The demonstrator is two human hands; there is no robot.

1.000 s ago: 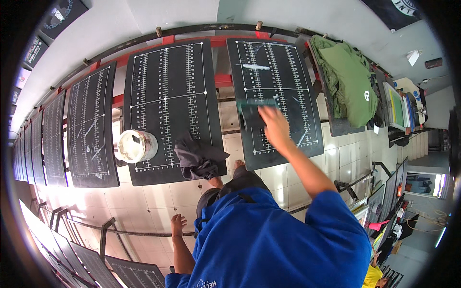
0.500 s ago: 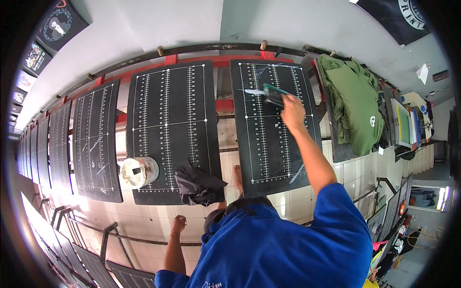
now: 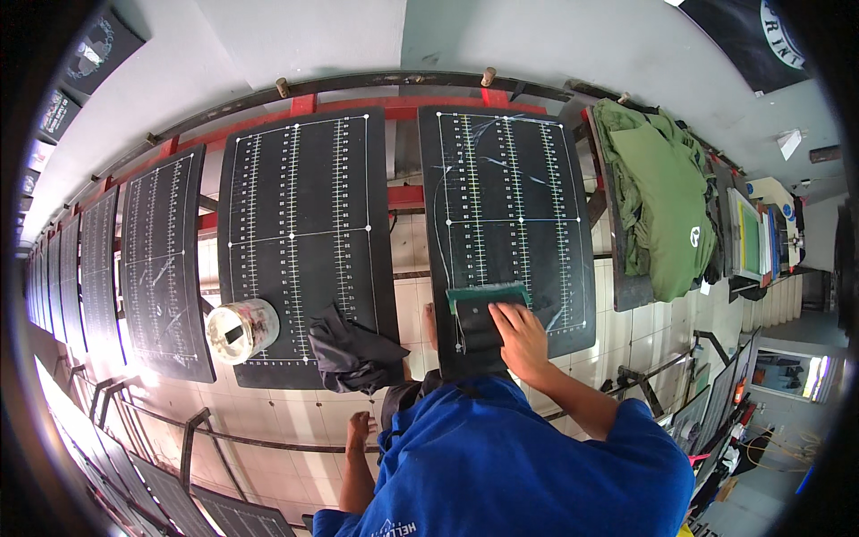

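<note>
My right hand [image 3: 521,336] is closed on a squeegee [image 3: 479,333] with a dark body and a green blade [image 3: 488,293]. Its blade lies against the lower part of a black printing board [image 3: 555,242] marked with white rulers and grid lines. Thin pale smears [image 3: 492,161] show near the board's far end. Low at my side hangs my left hand [image 3: 360,428], fingers curled in and nothing visible in them. Nearest to it, a crumpled dark cloth [image 3: 349,349] lies over the near edge of the neighbouring board [image 3: 327,197].
A clear tub with pale residue [image 3: 242,331] stands on the left board's near corner. Further similar boards [image 3: 161,259] run off leftward along a red and black rail [image 3: 403,85]. Green garments [image 3: 662,197] cover the board to the right. Behind me runs another metal rack [image 3: 268,440].
My right hand has drawn the squeegee from the board's far end toward me, and the whitish blob there is now thin smears. My left hand has shifted slightly right in view.
</note>
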